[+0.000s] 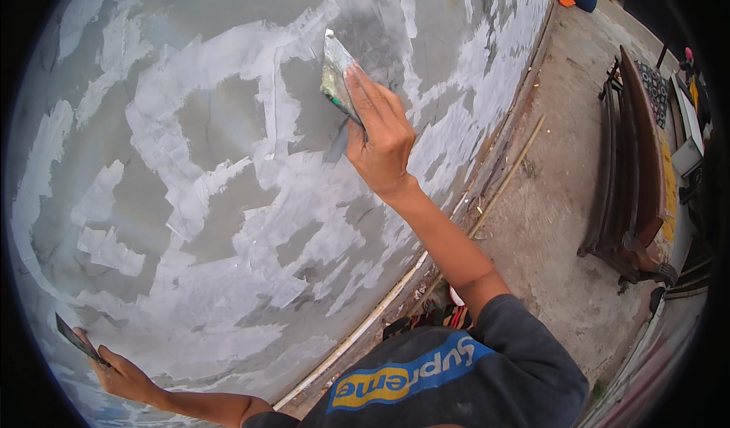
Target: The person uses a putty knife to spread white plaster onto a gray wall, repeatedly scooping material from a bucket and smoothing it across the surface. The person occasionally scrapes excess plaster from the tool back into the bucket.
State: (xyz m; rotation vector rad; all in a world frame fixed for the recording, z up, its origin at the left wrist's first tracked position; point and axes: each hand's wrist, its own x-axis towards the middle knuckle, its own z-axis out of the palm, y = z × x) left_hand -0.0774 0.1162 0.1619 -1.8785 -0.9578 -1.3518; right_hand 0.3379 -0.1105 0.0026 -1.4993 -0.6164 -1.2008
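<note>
While the big grey wall (228,200) fills most of the view, patched all over w/ paler putty strokes, the work sits high up near the top centre: the right hand (382,143) has a wide putty blade (336,74) pressed vs. the wall, its far edge on a darker, fresher-looking patch. To do this stroke well, I'd judge: keep the blade at a low angle, even pressure across the whole edge, one steady pull, overlap the neighbouring pale patch so no ridge is left. Right fingers (372,101) lie pressed together, stretched flat along the back of the blade; thumb is hidden behind it, so the blade sits under the fingertips and juts up and left past them, touching the wall. Down at lower left, the left hand (122,375) holds a second, narrower scraper (74,338); fingers curl round its handle end, blade pointing up-left, close to the wall, but can't tell if it touches. Off to the right: concrete floor (555,200), a dark wooden bench (631,169) well apart from the wall, a long thin stick (506,177) lying on the floor near the wall's foot, and a white pipe (357,333) running along the base of the wall.
</note>
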